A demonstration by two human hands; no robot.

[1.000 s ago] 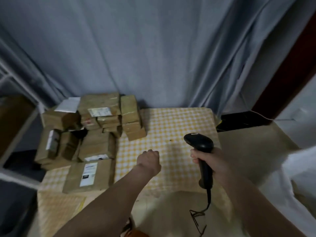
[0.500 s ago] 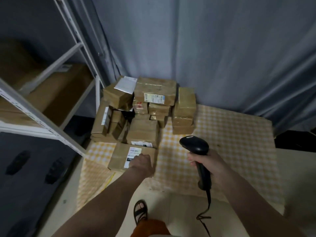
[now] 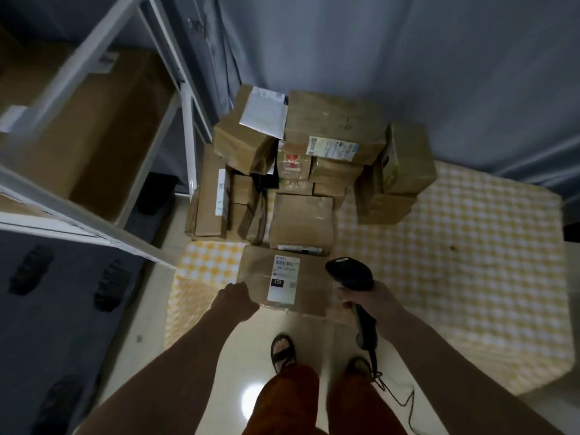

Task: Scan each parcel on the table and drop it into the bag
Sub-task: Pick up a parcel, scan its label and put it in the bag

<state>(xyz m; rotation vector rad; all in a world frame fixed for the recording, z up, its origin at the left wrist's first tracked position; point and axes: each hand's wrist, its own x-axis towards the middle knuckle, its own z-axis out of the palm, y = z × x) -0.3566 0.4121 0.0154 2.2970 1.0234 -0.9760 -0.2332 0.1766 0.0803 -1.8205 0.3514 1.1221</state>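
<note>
Yellow-and-white checked cloth covers the low desk we stand at, grey curtain hanging behind it. At our left we see a white metal shelf rack with a big brown carton on its shelf. We count a heap of brown taped cardboard parcels stacked on the desk's far left corner, several with white labels, one with a white sheet on top. Nearest us, at the desk's front edge just before the heap, lies the flat brown cardboard parcel with a white barcode label, label face up. Our left hand sits at that parcel's near left corner, fingers curled under and touching it; we cannot tell if it truly grips. Our right hand is clamped round the handle of the black corded barcode scanner, its head over the parcel's right edge, pointing toward the label, cord trailing to the pale tiled floor. Below we see orange trousers and dark sandals.
</note>
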